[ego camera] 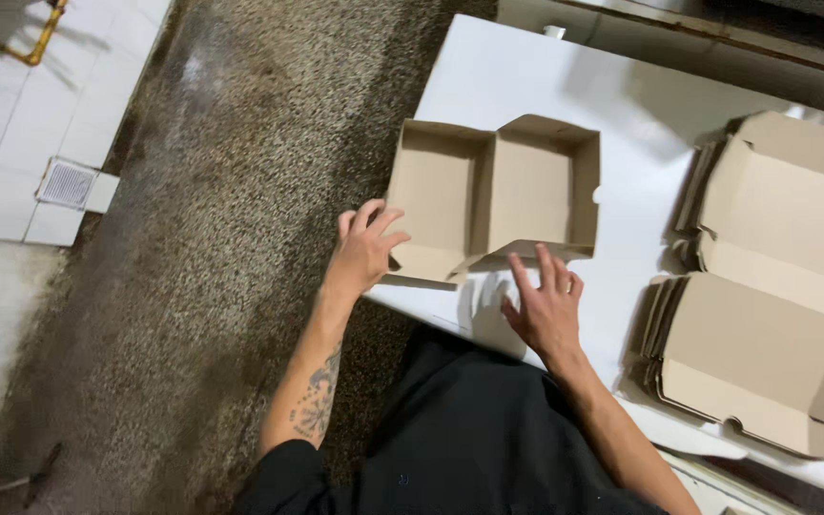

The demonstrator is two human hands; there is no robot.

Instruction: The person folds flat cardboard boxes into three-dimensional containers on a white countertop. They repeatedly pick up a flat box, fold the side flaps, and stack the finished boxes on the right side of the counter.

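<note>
A brown cardboard clamshell box [493, 195] lies open on the white table [545, 76], its two trays side by side. My left hand [366, 246] rests with fingers spread against the box's near left corner. My right hand [545, 303] hovers open just below the box's near right flap, fingers apart, holding nothing.
Two stacks of flat unfolded cardboard blanks [765, 358] lie on the table's right side, the farther stack of blanks [789, 205] behind the nearer. A speckled brown floor [221, 238] runs along the left. White tiles with a floor drain grate [67, 183] sit far left.
</note>
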